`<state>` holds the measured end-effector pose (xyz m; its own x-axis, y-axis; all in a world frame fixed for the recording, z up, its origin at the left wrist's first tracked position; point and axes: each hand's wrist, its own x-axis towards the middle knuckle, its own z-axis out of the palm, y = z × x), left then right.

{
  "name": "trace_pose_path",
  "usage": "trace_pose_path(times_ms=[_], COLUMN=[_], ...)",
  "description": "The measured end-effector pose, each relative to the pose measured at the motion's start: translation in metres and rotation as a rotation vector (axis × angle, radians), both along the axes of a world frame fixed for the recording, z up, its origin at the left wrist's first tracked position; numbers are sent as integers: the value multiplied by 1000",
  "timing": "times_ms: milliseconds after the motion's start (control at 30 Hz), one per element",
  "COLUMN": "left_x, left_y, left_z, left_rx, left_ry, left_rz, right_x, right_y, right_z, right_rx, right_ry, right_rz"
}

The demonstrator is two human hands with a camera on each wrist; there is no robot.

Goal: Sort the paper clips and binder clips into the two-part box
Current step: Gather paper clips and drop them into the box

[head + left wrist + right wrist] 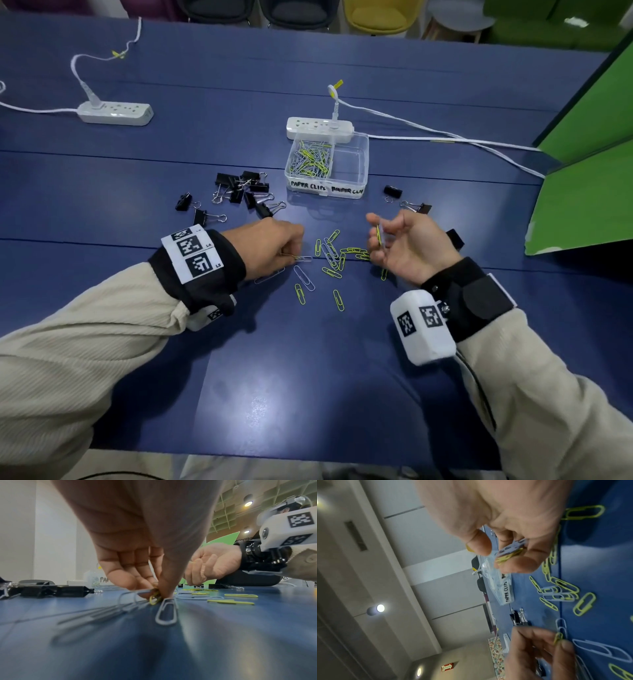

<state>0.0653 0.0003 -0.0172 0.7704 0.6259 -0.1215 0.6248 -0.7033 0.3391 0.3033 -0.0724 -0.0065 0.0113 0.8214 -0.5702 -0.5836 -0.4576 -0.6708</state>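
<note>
Yellow and pale blue paper clips (330,257) lie scattered on the blue table between my hands. My left hand (291,251) pinches a yellow paper clip (155,598) down at the tabletop. My right hand (378,236), palm turned up, holds a few yellow and blue paper clips (510,552) in its curled fingers. The clear two-part box (327,186) stands behind; its left half holds many paper clips (311,159), its right half looks empty. Black binder clips (245,193) sit in a group left of the box, and two more binder clips (407,200) lie to its right.
A white power strip (320,128) touches the back of the box, its cord (445,135) running right. Another power strip (114,113) lies far left. A green board (582,171) stands at the right edge. A small black object (455,238) lies behind my right wrist.
</note>
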Motion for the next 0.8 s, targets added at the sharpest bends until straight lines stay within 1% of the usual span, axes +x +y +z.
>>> trace_pose_path(times_ms=[100, 167, 233, 267, 333, 367, 433, 500, 533, 567, 600, 667, 700, 733, 800], left_x=[1, 0, -4, -6, -8, -8, -6, -6, -6, -5, -4, 0, 3, 5, 8], left_y=[1, 2, 6, 9, 14, 15, 16, 16, 16, 16, 15, 15, 14, 13, 13], left_z=[-3, -5, -4, -1, 9, 15, 22, 26, 26, 25, 25, 21, 20, 19, 16], left_rx=[-24, 25, 37, 14, -155, -290, -622, -930, -1077, -1178, -1243, -1301, -1332, -1368, -1430], left_ry=[8, -2, -71, -126, -256, -308, -448, -642, -727, -784, -809, -772, -746, -732, -715], left_rz=[-12, -27, -33, -23, 44, 86, 180, 257, 285, 313, 341, 411, 438, 459, 484], right_x=[-2, 1, 6, 8, 13, 15, 19, 22, 22, 22, 20, 19, 19, 20, 18], right_y=[-3, -3, -3, -5, -7, -8, -9, -8, -8, -7, -7, -7, -7, -6, -5], right_z=[-3, -3, 0, 2, 6, 7, 7, 5, 6, 6, 8, 10, 8, 7, 4], right_rx=[-14, -10, 25, 46, 75, 82, 80, 78, 81, 86, 100, 162, 210, 241, 265], right_ry=[0, -86, -191, -233, -280, -284, -292, -341, -417, -544, -712, -1108, -1273, -1400, -1582], right_rz=[72, 114, 148, 170, 210, 209, 161, 152, 180, 223, 278, 384, 439, 510, 651])
